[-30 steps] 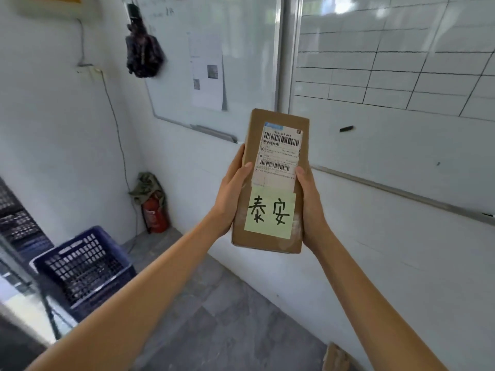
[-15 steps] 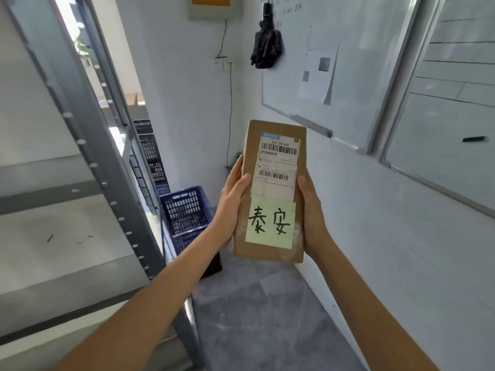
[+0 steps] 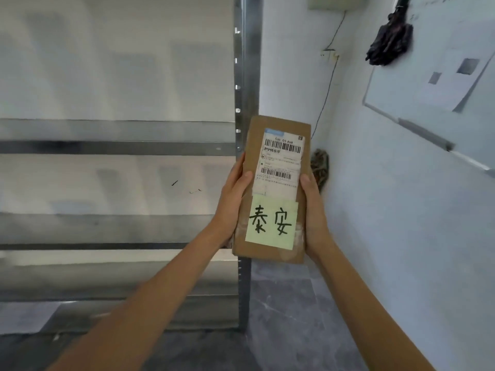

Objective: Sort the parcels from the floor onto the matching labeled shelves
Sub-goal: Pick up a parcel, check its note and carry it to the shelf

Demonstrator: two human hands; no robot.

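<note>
Both hands, left hand and right hand, clasp the upright brown cardboard parcel by its long edges beside the grey metal shelving. Shelf labels are blurred, so it risks landing on the wrong tier.

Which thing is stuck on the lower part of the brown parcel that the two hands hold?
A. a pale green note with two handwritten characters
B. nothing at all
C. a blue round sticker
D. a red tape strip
A: on the parcel, below the white shipping label, sits a pale green note with two black handwritten characters.
</note>
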